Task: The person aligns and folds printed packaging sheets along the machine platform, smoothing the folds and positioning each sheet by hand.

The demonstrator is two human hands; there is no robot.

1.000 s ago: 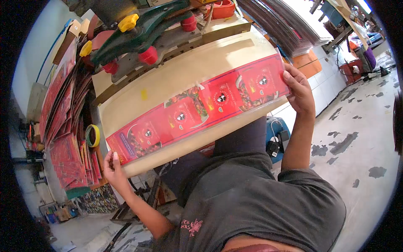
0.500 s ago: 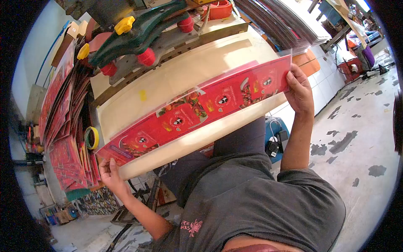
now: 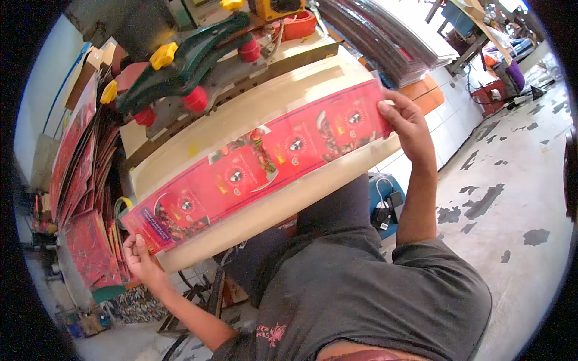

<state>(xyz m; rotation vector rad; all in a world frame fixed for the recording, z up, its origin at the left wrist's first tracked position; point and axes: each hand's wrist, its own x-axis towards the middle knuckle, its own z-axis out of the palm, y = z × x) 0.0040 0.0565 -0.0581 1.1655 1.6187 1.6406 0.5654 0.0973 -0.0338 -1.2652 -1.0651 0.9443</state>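
Note:
A long red printed plastic sheet with food pictures and round logos stretches across the wooden work board. My left hand pinches its near left corner between thumb and fingers. At the far right end, my right hand grips the other short edge, thumb on top. Most of the sheet lies over the pale board; I cannot tell whether it touches the wood all along. Beyond it stands a machine with a dark green arm, red knobs and yellow knobs.
Stacks of red printed sheets lean at the left, beside a yellow tape roll partly behind the held sheet. Bundled sheets lie at the back right. A blue box with chargers sits beside my leg.
The sheet has shifted left in view and now shows its printed face more fully, turned toward me. Both hands keep hold of its ends. The whole view has also shifted slightly.

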